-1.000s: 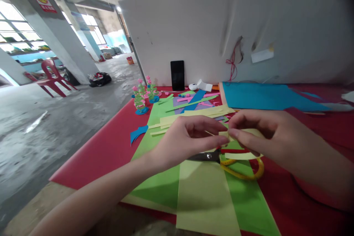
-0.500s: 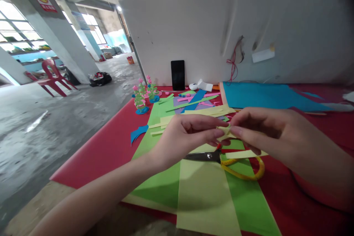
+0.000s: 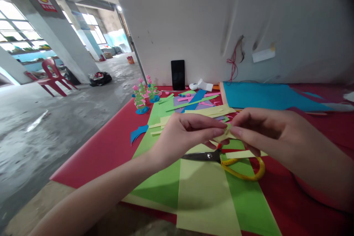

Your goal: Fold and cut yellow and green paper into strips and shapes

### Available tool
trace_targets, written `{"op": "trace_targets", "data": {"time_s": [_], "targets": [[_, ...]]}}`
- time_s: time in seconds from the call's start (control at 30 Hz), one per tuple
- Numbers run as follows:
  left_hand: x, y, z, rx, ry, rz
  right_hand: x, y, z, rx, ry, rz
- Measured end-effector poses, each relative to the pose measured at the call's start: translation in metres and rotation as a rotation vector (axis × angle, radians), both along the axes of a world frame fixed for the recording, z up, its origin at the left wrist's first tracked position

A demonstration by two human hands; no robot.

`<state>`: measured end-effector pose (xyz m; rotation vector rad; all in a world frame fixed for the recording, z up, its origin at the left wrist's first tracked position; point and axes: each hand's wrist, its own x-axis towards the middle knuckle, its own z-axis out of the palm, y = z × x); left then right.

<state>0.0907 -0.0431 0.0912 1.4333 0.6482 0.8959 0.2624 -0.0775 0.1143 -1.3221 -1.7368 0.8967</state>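
My left hand (image 3: 184, 134) and my right hand (image 3: 265, 131) meet above the table, both pinching one pale yellow paper strip (image 3: 224, 135) between thumb and fingers. A loose end of the strip trails out under my right hand. Directly below the hands lie scissors (image 3: 221, 158) with yellow handles, resting on a pale yellow sheet (image 3: 203, 195) that overlaps a bright green sheet (image 3: 157, 188).
The red table (image 3: 102, 151) carries several cut paper strips (image 3: 199, 108), a blue sheet (image 3: 265, 96), a blue scrap (image 3: 138, 132), small paper flower models (image 3: 142, 97), a black phone (image 3: 177, 75) leaning on the white board (image 3: 221, 25). Red chairs (image 3: 51, 77) stand far left.
Both hands have shifted slightly, the fingertips working closer together on the strip; the fold between them looks tighter. Everything on the table stayed put.
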Motion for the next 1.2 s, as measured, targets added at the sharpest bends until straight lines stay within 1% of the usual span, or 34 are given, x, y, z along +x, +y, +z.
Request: {"op": "trace_targets", "data": {"time_s": [0.1,0.23,0.4,0.53,0.7,0.9,1.07,1.2], "targets": [[0.000,0.000,0.000,-0.020,0.002,-0.010,0.000,0.000,-0.001,0.005,-0.017,-0.040],[0.000,0.000,-0.002,-0.060,0.015,-0.011,0.001,0.003,-0.007,0.026,-0.035,-0.012],[0.001,-0.001,-0.004,-0.040,0.025,0.015,0.000,0.004,-0.010,0.046,-0.058,-0.017],[0.001,0.000,-0.004,-0.017,-0.005,0.030,0.000,0.004,-0.007,0.065,-0.059,-0.007],[0.000,0.001,-0.004,-0.035,-0.039,0.018,0.000,0.003,-0.003,0.049,-0.026,-0.010],[0.000,0.002,-0.004,-0.033,-0.079,0.012,-0.005,-0.003,0.000,0.008,0.009,-0.094],[0.000,0.003,-0.004,-0.040,-0.074,0.017,-0.006,-0.004,0.001,-0.031,0.025,-0.091],[0.001,0.002,-0.003,-0.074,-0.083,0.014,-0.005,-0.003,0.001,-0.031,0.018,-0.079]]}}
